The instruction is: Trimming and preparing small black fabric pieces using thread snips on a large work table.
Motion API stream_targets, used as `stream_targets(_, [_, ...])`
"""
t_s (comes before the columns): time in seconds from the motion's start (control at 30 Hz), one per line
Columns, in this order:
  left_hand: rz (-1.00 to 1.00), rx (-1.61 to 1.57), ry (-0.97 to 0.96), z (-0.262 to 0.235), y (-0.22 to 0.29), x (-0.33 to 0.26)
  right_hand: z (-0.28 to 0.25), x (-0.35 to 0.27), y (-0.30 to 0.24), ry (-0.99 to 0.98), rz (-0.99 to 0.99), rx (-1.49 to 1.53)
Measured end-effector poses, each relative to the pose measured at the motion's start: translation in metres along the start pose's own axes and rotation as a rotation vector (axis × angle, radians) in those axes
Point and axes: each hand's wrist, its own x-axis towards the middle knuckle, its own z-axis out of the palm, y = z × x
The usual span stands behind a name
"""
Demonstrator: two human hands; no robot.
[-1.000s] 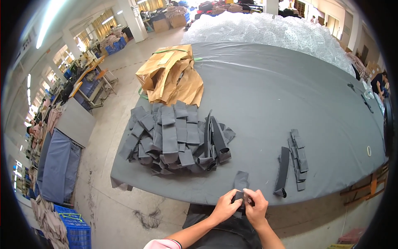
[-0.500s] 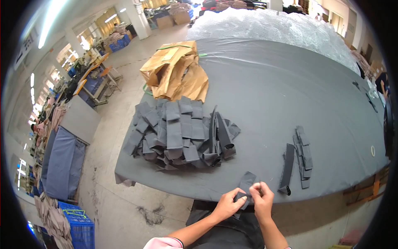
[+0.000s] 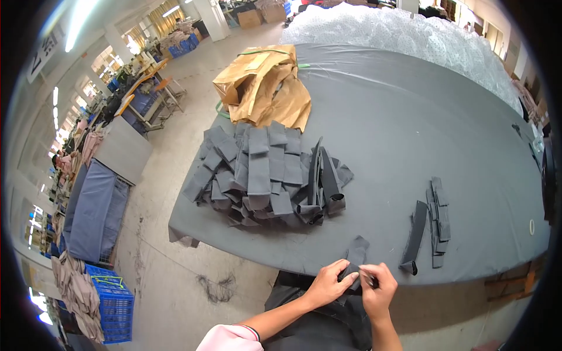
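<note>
At the table's near edge my left hand (image 3: pixel 329 284) is closed, pinching a dark grey fabric strip (image 3: pixel 357 249) between thumb and fingers. The strip's far end lies on the table and its near part hangs toward my lap. My right hand (image 3: pixel 380 292) is closed too, its fingertips at the strip's right edge beside my left thumb. Something small and dark shows inside its curled fingers; its kind is hidden. Left of my hands rises a big heap of similar strips (image 3: pixel 259 169). To the right lie a single folded strip (image 3: pixel 414 237) and a neat overlapping row of strips (image 3: pixel 439 222).
A crumpled brown paper bag (image 3: pixel 266 88) stands behind the heap on the grey-covered table (image 3: pixel 386 117). Clear plastic-wrapped bundles (image 3: pixel 398 35) line the far edge. A tape ring (image 3: pixel 531 227) lies far right. On the floor at left stands a blue crate (image 3: pixel 111 304) with cloth beside it.
My right hand's fingers have moved in against the strip's edge beside my left thumb. My left hand keeps its pinch. The whole view has shifted slightly, while the heap and rows look unchanged.
</note>
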Motion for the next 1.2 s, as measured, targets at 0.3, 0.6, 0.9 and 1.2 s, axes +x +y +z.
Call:
stream_targets(0.3, [-0.037, -0.036, 0.041, 0.007, 0.000, -0.011, -0.010, -0.020, 0.007, -0.014, 0.217, 0.068])
stream_targets(0.6, [-0.200, -0.328, 0.075, -0.007, 0.007, -0.001, -0.009, -0.015, 0.004, -0.042, 0.330, 0.144])
stream_targets(0.9, [-0.240, -0.451, 0.037, 0.007, 0.000, 0.000, -0.026, -0.037, 0.024, 0.018, 0.040, -0.271])
stream_targets(1.2, [-0.244, -0.365, 0.027, 0.005, 0.003, -0.002, -0.019, -0.030, 0.034, -0.021, -0.183, -0.421])
